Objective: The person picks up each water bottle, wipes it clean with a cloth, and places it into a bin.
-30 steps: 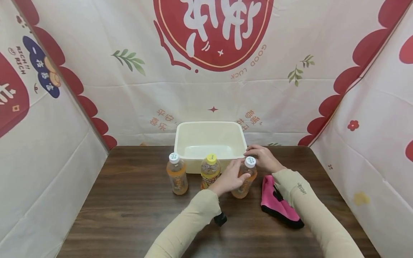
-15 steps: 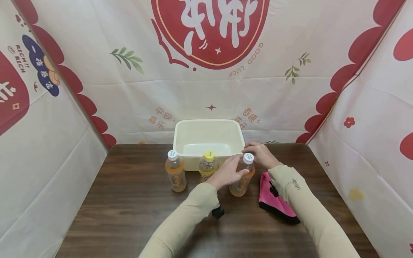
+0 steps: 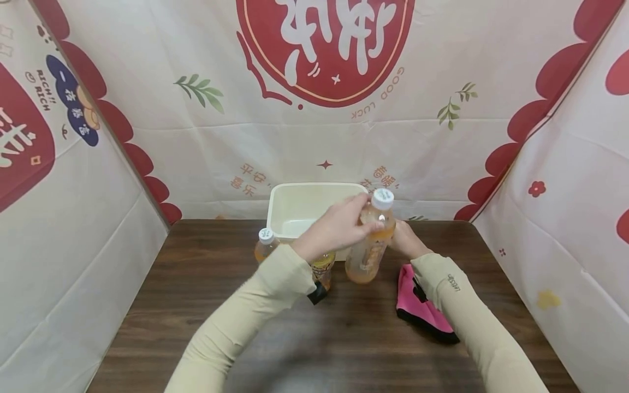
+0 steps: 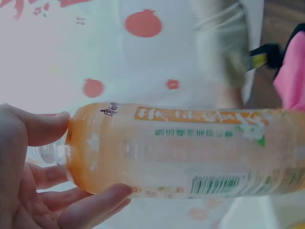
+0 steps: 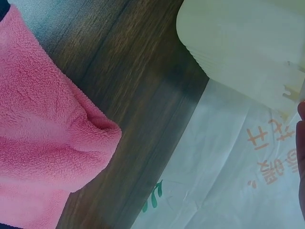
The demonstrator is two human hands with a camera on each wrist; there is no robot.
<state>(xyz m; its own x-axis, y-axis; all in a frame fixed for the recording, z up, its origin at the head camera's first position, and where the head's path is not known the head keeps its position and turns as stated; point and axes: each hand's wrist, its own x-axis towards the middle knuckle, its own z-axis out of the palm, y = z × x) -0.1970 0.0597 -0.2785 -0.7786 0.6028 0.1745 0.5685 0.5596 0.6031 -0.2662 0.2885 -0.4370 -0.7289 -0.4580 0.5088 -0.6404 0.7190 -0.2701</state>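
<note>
My left hand grips a clear bottle of orange drink round its upper part, below the white cap. The bottle leans slightly and is raised off the table. In the left wrist view the bottle lies across the picture, thumb and fingers around its shoulder. My right hand is at the right end of the cream plastic box, its fingers mostly hidden behind the bottle. In the right wrist view only finger edges show, by the box's corner.
A second white-capped bottle and a bottle with a yellow label stand before the box, partly covered by my left arm. A pink cloth item with black trim lies on the brown table. Printed fabric walls enclose the back and sides.
My left hand has lifted the right-hand bottle off the table, upward and toward the box. The right hand has stayed by the box's right end.
</note>
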